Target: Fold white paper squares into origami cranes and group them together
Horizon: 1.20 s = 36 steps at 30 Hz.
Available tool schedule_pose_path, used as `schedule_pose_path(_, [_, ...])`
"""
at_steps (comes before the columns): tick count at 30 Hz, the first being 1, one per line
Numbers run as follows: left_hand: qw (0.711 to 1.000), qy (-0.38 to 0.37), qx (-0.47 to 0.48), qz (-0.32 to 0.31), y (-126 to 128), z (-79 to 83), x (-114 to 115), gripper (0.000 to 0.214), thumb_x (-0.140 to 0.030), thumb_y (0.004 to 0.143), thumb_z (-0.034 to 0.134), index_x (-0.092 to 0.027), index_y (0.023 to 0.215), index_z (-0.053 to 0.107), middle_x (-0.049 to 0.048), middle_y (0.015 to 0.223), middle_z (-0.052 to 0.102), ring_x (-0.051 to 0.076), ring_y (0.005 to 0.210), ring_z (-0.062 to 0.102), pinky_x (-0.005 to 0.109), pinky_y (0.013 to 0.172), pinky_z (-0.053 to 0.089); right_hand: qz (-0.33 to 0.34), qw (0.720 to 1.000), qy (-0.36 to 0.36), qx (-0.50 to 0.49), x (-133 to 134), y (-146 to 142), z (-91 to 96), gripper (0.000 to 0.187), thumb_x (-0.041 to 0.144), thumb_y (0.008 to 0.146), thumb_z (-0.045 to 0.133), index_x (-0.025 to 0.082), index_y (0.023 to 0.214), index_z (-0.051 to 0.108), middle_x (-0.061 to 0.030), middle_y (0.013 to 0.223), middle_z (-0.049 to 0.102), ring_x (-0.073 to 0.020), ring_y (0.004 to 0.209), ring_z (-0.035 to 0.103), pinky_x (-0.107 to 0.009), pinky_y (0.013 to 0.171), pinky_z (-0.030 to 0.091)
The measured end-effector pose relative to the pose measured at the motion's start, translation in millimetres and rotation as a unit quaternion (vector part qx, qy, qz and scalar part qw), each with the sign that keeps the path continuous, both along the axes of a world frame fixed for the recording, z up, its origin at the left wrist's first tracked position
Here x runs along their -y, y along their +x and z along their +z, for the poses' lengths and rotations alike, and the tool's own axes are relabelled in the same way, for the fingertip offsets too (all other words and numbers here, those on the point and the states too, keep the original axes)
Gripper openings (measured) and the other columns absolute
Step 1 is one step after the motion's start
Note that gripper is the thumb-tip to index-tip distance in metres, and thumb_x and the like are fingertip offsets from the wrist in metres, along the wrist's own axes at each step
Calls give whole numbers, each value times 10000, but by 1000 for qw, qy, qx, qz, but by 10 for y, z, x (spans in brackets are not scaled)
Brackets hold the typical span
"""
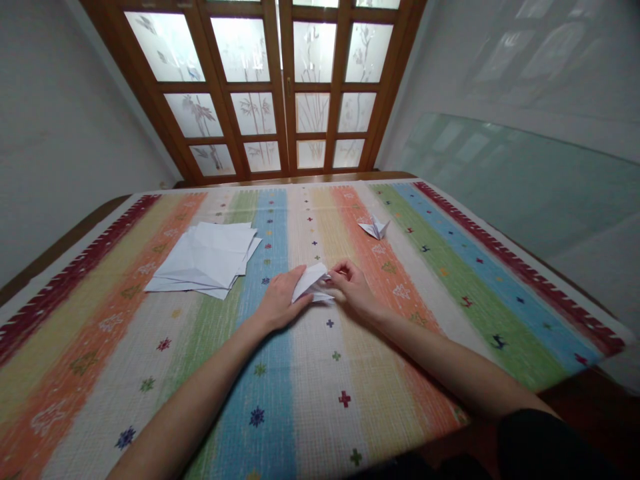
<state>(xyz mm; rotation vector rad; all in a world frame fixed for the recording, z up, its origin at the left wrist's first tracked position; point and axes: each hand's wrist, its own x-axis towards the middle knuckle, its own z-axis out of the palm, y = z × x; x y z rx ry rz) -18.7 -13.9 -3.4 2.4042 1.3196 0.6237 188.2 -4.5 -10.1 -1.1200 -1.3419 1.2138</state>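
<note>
L hand [281, 297] is holding & R hand [353, 287] is pinching the folded white paper [308, 283] btwn them, over the tablecloth [315, 400]. Tugging too hard is prob. risking a tear; uneven pressure, a skewed crease.

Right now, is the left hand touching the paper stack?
Apart. The head view shows striped tablecloth between the left hand and the paper stack; that hand holds folded paper.

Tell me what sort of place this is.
Likely a room in a home, perhaps a dining room: a striped, patterned tablecloth and, beyond it, wooden doors with frosted glass panes bearing bamboo-like designs.
</note>
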Motion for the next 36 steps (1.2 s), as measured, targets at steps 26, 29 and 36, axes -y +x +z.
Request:
schedule_pose_path(26, [991,-55,108,-57,-200,-87,-86,1022,-534,738,704,-146,1520,171,220,1537,308,340,1384,375,525,1136,295,183,781,354,480,91,-269,4,377,362,954,475,148,1260,530,-165,1243,596,-285,1158,516,-456,961,412])
schedule_pose_path(29, [985,-105,127,-50,-285,-25,-121,1061,-451,679,777,-194,1519,181,200,1511,368,324,1360,419,523,1129,312,180,768,374,489,72,-278,-8,435,412,955,464,153,1301,512,-181,1341,527,-310,1240,447,-490,999,376])
schedule_pose_path(36, [974,-141,177,-25,-335,-26,-223,896,-356,649,791,-187,1427,382,160,1400,524,283,1272,523,487,1099,374,180,747,356,532,74,-283,24,548,468,931,501,107,1341,469,-219,1372,468,-310,1133,492,-464,931,416])
